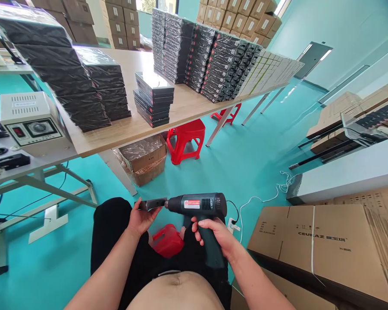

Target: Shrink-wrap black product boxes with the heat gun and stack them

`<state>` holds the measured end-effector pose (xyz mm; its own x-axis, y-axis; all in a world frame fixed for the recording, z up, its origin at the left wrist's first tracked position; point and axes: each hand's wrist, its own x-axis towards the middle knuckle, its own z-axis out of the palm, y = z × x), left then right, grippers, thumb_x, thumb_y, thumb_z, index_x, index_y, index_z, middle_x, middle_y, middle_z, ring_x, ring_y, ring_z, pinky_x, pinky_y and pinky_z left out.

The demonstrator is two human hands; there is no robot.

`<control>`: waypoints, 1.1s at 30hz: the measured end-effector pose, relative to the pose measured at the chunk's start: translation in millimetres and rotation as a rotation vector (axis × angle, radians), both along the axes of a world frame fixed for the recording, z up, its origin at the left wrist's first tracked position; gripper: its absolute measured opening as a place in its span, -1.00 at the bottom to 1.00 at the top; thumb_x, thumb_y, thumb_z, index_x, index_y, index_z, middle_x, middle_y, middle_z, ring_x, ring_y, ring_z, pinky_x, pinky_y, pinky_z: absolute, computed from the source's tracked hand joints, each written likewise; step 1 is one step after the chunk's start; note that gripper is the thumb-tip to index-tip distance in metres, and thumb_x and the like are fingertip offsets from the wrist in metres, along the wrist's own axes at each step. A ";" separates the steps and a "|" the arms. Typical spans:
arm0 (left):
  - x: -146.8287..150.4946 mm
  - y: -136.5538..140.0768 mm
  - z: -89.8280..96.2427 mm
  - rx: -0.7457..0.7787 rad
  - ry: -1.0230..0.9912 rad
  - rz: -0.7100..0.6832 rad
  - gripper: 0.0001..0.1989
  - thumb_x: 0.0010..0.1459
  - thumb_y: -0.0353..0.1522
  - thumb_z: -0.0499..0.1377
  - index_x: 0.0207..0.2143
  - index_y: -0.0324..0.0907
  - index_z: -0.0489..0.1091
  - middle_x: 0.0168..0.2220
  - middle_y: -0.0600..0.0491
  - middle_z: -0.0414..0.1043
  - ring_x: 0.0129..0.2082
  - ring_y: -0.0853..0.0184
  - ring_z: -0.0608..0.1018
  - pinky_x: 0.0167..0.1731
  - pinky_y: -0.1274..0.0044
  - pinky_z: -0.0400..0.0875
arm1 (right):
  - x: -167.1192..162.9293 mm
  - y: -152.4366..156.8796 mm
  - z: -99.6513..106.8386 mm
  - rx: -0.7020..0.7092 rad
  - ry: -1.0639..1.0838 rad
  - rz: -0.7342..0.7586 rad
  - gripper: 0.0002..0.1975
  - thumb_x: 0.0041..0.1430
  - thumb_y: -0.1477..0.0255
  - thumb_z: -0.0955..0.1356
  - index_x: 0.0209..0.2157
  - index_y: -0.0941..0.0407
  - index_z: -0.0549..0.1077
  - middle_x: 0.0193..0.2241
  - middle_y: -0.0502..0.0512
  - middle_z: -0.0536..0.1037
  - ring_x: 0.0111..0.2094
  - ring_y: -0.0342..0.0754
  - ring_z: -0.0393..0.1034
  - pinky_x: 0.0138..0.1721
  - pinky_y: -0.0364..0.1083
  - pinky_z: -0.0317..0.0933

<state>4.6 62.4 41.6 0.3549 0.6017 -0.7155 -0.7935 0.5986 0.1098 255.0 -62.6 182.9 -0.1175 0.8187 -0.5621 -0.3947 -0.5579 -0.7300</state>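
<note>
In front of my body, my right hand (213, 232) is wrapped round the handle of a dark heat gun (194, 204), which lies level with its nozzle pointing left. My left hand (145, 218) grips a thin black box (152, 203) from below and the left, its narrow side facing me. The nozzle tip is close to the right end of this box; whether they touch, I cannot tell. On the table edge ahead stands a short stack of similar black boxes (152, 101).
Tall stacks of film-wrapped black boxes (100, 82) stand on the wooden table (187, 103). A grey control unit (35, 122) sits at left. Below are a red stool (186, 140) and a carton (145, 161). Flattened cartons (310, 249) lie at right, near a white cable (261, 200).
</note>
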 end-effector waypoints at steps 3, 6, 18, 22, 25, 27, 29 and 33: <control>-2.3 1.0 -11.1 0.100 0.014 -0.034 -0.72 0.01 -0.38 0.14 -0.17 -0.23 0.34 -0.27 -0.12 0.50 -0.30 0.09 0.58 -0.37 0.26 0.54 | 0.2 -4.9 2.6 0.028 0.066 0.093 -0.69 0.01 0.45 0.32 -0.18 0.27 0.46 -0.41 0.16 0.52 -0.53 -0.11 0.40 -0.60 -0.18 0.24; -0.9 1.0 -19.4 0.123 0.087 -0.004 -0.68 -0.14 -0.50 0.09 -0.24 -0.26 0.37 -0.36 -0.06 0.52 -0.40 0.17 0.58 -0.40 0.32 0.54 | 6.5 -8.7 2.5 0.024 0.051 0.012 -0.70 0.02 0.43 0.32 -0.19 0.26 0.47 -0.42 0.14 0.52 -0.53 -0.11 0.39 -0.60 -0.18 0.23; 5.7 2.1 -38.5 0.056 0.354 0.052 -0.69 -0.38 -0.55 0.02 -0.46 -0.21 0.34 -0.57 0.03 0.42 -0.59 0.23 0.51 -0.56 0.37 0.48 | 15.2 -21.4 5.0 -0.024 -0.026 -0.030 -0.71 0.00 0.41 0.33 -0.22 0.23 0.47 -0.43 0.13 0.51 -0.53 -0.12 0.38 -0.59 -0.18 0.22; 4.8 1.6 -35.2 0.041 0.341 0.052 -0.69 -0.37 -0.55 0.03 -0.45 -0.21 0.35 -0.57 0.02 0.42 -0.59 0.23 0.51 -0.57 0.38 0.47 | 8.5 -20.5 5.0 -0.027 -0.019 0.009 -0.71 -0.01 0.42 0.33 -0.21 0.24 0.47 -0.44 0.13 0.51 -0.54 -0.12 0.39 -0.59 -0.18 0.22; 5.1 1.2 -32.0 0.037 0.336 0.045 -0.70 -0.39 -0.55 0.03 -0.47 -0.21 0.34 -0.57 0.00 0.42 -0.58 0.20 0.51 -0.57 0.37 0.46 | 7.5 -20.3 5.7 -0.019 -0.021 0.052 -0.69 0.01 0.43 0.33 -0.18 0.24 0.47 -0.40 0.14 0.51 -0.52 -0.11 0.39 -0.56 -0.16 0.24; 5.5 1.0 -29.7 0.030 0.342 0.040 -0.72 -0.39 -0.54 0.03 -0.48 -0.21 0.32 -0.58 0.01 0.41 -0.59 0.20 0.51 -0.57 0.36 0.45 | 7.4 -20.6 7.1 -0.008 -0.044 0.037 -0.70 0.02 0.42 0.33 -0.18 0.24 0.47 -0.38 0.15 0.51 -0.51 -0.12 0.39 -0.53 -0.15 0.26; 5.8 0.8 -27.3 0.022 0.340 0.023 -0.73 -0.38 -0.53 0.03 -0.49 -0.20 0.31 -0.59 0.02 0.40 -0.61 0.21 0.50 -0.56 0.35 0.45 | 6.4 -21.7 8.2 -0.005 -0.061 0.031 -0.70 0.03 0.41 0.34 -0.18 0.24 0.47 -0.38 0.15 0.52 -0.50 -0.12 0.39 -0.52 -0.15 0.27; 7.0 -0.2 -23.2 -0.007 0.309 -0.032 -0.80 -0.31 -0.48 0.03 -0.49 -0.18 0.29 -0.60 0.03 0.37 -0.63 0.23 0.47 -0.51 0.34 0.45 | -1.7 -24.7 7.6 0.005 -0.020 0.097 -0.67 0.00 0.43 0.35 -0.16 0.24 0.47 -0.39 0.14 0.53 -0.52 -0.12 0.39 -0.54 -0.15 0.26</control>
